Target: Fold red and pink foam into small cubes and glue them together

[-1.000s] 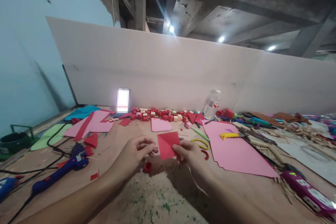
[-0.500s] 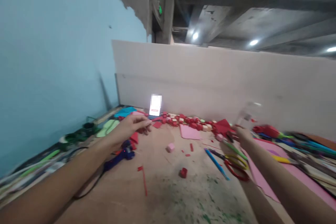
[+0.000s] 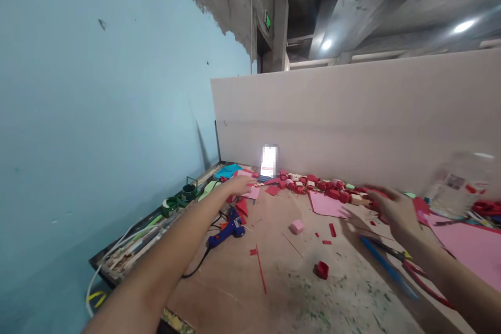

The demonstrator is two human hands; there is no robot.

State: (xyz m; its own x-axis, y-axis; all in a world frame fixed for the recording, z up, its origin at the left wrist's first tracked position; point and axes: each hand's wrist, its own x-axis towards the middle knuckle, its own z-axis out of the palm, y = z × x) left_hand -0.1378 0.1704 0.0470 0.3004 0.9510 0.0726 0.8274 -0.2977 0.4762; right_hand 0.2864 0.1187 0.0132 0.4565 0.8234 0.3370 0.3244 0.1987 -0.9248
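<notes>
Just below my left hand [image 3: 238,186] I see red paper [image 3: 242,209], which has pointed corners. Pink paper [image 3: 254,193] lies flat beside it. Near my right hand [image 3: 395,211], many small blocks [image 3: 332,194] are lying close together in a long, irregular row; most of them are red, some are cream or pink. Whether I touch any block, I cannot tell.
</notes>
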